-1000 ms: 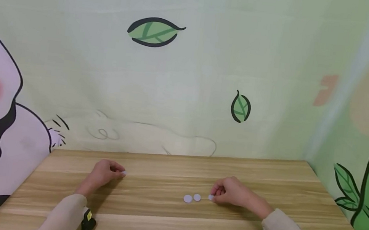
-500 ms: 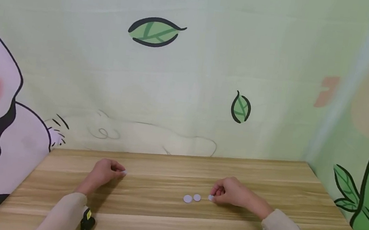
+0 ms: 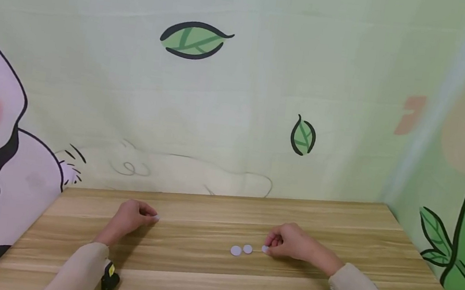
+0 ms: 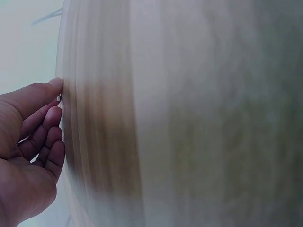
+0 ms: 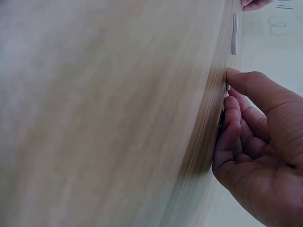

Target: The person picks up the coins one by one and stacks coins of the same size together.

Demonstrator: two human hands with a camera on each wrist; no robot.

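Observation:
Two flat white discs (image 3: pixel 236 250) lie side by side on the wooden table (image 3: pixel 180 284), the left one slightly larger. To their right, my right hand (image 3: pixel 290 240) pinches a third white disc (image 3: pixel 265 249) by thumb and fingertips, low at the tabletop. In the right wrist view the thumb covers most of that disc, and the lying pair (image 5: pixel 235 35) shows edge-on beyond it. Over on the left, my left hand (image 3: pixel 133 216) pinches a small white disc (image 3: pixel 156 218) close to the table surface. From the left wrist view, only a sliver shows between thumb and finger.
A pale green cloth backdrop (image 3: pixel 239 88) with printed leaves and a panda rises behind the table's back edge. Black wrist cameras (image 3: pixel 110 277) hang below both beige sleeves (image 3: pixel 82 267).
Both hands keep their places and their pinch on the discs. The lying pair has not moved; only a slight shift of the head view shows.

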